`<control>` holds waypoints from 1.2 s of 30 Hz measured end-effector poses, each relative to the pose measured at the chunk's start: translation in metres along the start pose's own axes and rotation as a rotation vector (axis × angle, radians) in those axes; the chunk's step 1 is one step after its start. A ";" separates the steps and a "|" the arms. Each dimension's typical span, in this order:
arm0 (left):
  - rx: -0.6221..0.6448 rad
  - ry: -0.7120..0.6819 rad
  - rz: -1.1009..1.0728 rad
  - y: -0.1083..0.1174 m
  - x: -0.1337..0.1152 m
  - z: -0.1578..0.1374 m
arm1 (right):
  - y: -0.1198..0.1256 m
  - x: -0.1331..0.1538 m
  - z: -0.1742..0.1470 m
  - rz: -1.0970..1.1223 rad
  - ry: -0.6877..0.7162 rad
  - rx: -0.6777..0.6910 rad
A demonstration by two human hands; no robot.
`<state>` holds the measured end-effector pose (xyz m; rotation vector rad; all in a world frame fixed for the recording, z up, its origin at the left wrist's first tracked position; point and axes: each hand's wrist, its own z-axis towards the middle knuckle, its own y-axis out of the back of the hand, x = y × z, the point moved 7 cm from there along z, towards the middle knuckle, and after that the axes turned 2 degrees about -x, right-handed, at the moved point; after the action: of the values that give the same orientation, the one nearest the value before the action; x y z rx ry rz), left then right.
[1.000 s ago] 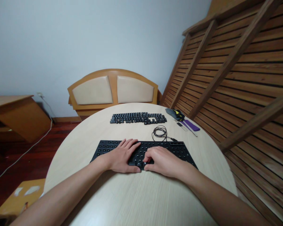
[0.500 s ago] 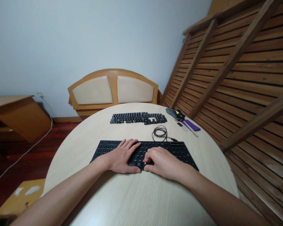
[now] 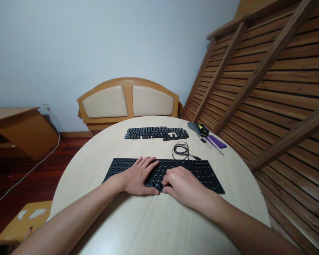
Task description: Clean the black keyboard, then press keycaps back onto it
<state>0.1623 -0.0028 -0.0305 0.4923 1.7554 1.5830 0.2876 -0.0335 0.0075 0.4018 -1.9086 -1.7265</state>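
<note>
Keyboard [image 3: 160, 170] under left hand [image 3: 136, 177] and right hand [image 3: 182, 183], long axis running left to right
Left lies flat on its left-middle, right is curled narrow at the near edge (whether it pinches anything, I cannot tell); coiled cable [image 3: 180, 153] just beyond, loose keys [image 3: 149, 133] farther off on the table [image 3: 159, 226], nothing blocking either hand

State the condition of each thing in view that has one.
Keyboard: lying flat, mostly stripped of its caps.
Loose keycaps: laid out in rows, with a gap towards the right.
Cable: coiled.
Purple strip: lying flat.
Left hand: spread on the keyboard.
Right hand: curled at the keyboard's near edge; any grip hidden.
</note>
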 end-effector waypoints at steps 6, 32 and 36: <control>-0.010 -0.011 -0.008 0.001 -0.001 0.000 | -0.001 -0.010 0.001 0.135 0.077 -0.062; -0.032 -0.015 -0.058 0.001 0.000 0.001 | 0.012 -0.118 0.149 -0.341 -0.135 -0.363; -0.026 -0.011 -0.051 0.001 0.000 0.001 | 0.010 -0.109 0.149 -0.321 -0.078 -0.361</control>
<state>0.1626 -0.0023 -0.0296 0.4398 1.7232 1.5631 0.2938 0.1508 -0.0091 0.5292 -1.5979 -2.2756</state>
